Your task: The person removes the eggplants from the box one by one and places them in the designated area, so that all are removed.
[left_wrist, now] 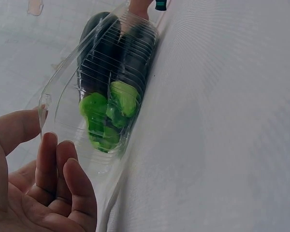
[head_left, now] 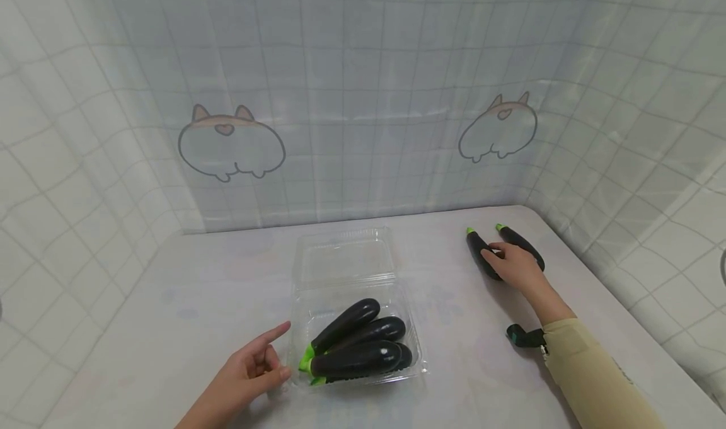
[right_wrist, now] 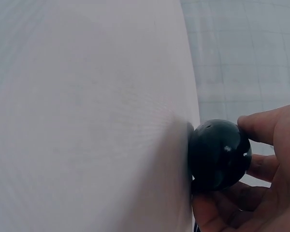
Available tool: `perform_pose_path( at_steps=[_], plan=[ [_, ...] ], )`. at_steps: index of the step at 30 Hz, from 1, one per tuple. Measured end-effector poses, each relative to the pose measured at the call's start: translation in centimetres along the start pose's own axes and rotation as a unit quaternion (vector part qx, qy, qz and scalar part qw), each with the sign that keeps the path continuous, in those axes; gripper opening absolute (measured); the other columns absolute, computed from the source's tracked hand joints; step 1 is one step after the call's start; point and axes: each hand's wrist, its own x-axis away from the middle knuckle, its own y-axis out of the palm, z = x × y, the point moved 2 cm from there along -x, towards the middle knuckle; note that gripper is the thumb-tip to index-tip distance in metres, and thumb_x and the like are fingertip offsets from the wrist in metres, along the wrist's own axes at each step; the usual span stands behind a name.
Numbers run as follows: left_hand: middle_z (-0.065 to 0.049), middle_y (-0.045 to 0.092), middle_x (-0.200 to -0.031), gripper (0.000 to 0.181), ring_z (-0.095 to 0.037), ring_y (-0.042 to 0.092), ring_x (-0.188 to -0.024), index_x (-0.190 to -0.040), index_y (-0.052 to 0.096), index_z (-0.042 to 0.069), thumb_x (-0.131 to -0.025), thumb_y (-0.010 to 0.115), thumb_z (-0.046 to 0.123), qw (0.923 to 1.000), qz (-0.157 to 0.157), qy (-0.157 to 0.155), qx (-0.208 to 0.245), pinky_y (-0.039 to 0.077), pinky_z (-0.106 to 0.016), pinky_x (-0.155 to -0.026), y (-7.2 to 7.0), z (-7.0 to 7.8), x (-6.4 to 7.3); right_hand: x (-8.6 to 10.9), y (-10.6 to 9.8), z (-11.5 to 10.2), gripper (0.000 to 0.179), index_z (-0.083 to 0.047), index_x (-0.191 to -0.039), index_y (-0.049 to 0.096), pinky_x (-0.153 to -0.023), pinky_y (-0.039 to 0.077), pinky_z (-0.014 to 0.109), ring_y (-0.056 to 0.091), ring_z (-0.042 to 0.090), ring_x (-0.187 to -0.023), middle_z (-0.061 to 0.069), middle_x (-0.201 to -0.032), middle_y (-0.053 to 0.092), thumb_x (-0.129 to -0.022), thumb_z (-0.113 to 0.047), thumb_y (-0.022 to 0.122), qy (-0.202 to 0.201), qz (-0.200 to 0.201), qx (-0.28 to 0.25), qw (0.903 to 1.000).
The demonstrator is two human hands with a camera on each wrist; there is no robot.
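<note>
A clear plastic clamshell box (head_left: pixel 416 328) stands on the table with its lid folded back, and several dark eggplants (head_left: pixel 357 360) with green stem ends lie in it. My left hand (head_left: pixel 249 369) is at the box's left side, index finger and thumb spread along the edge. The left wrist view shows its thumb right at the clear rim (left_wrist: pixel 48 99). At the far right, my right hand (head_left: pixel 513 266) grips an eggplant (head_left: pixel 479 252) between thumb and fingers. That eggplant's rounded end (right_wrist: pixel 220 154) faces the right wrist camera, close over the tabletop.
Another eggplant (head_left: pixel 524 246) lies just right of my right hand, near the table's right edge. The box's raised lid (head_left: pixel 343 259) extends toward the back. Pale gridded curtains (head_left: pixel 368 101) enclose the table at the back and sides.
</note>
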Motion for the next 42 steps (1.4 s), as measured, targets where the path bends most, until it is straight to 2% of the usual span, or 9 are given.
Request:
perform_pose_path(
  at_steps=[4,11,24,27,32,42],
  plan=[
    [-0.014,0.059,-0.089,0.075,-0.019,0.058,-0.074,-0.154,0.033,0.008,-0.091,0.073,0.018,1.0000,0.003,-0.003,-0.002,0.050,-0.028,-0.069,0.0,0.0,0.1,0.0,-0.1,-0.2,0.069,0.007,-0.141,0.047,-0.093,0.040,0.060,0.051,0.048,-0.119,0.032,-0.131,0.054,-0.102,-0.051,0.045,-0.001,-0.010,0.001,1.0000],
    [-0.014,0.058,-0.088,0.075,-0.019,0.058,-0.074,-0.154,0.030,0.005,-0.092,0.071,0.014,0.9998,-0.007,0.014,0.013,0.049,-0.028,-0.069,-0.2,-0.2,0.3,-0.3,-0.3,-0.3,0.070,0.007,-0.143,0.044,-0.094,0.040,0.059,0.051,0.048,-0.118,0.032,-0.131,0.054,-0.102,-0.050,0.045,0.001,-0.016,0.006,0.9998],
    [-0.014,0.058,-0.089,0.075,-0.020,0.057,-0.075,-0.155,0.029,0.005,-0.093,0.070,0.014,0.9999,-0.006,0.009,0.012,0.049,-0.028,-0.069,-0.4,-0.1,0.5,0.1,-0.9,-1.2,0.075,0.006,-0.148,0.037,-0.094,0.040,0.060,0.048,0.050,-0.120,0.032,-0.135,0.050,-0.102,-0.054,0.043,-0.010,-0.015,0.007,0.9998],
    [-0.014,0.058,-0.090,0.075,-0.021,0.058,-0.076,-0.155,0.029,0.006,-0.093,0.070,0.015,0.9999,-0.003,0.002,0.012,0.049,-0.028,-0.069,-0.5,0.1,0.5,0.4,-1.4,-1.8,0.076,0.005,-0.149,0.036,-0.095,0.038,0.061,0.047,0.050,-0.122,0.032,-0.137,0.048,-0.101,-0.054,0.043,-0.020,0.000,-0.003,0.9998],
    [-0.013,0.058,-0.090,0.075,-0.022,0.058,-0.077,-0.155,0.030,0.007,-0.093,0.071,0.017,0.9999,0.000,-0.010,0.012,0.049,-0.029,-0.069,-0.6,0.4,0.3,0.9,-2.6,-2.8,0.073,0.003,-0.148,0.038,-0.096,0.037,0.062,0.045,0.050,-0.124,0.033,-0.138,0.048,-0.102,-0.054,0.043,-0.060,0.034,-0.012,0.9976],
    [-0.012,0.059,-0.089,0.075,-0.022,0.058,-0.077,-0.154,0.032,0.007,-0.092,0.072,0.020,0.9998,-0.002,-0.016,0.013,0.048,-0.028,-0.068,-0.4,-0.1,-0.1,3.1,-3.3,-6.4,0.071,-0.007,-0.151,0.039,-0.093,0.040,0.060,0.049,0.045,-0.123,0.026,-0.138,0.050,-0.100,-0.056,0.047,-0.096,0.027,-0.024,0.9948]
  ],
)
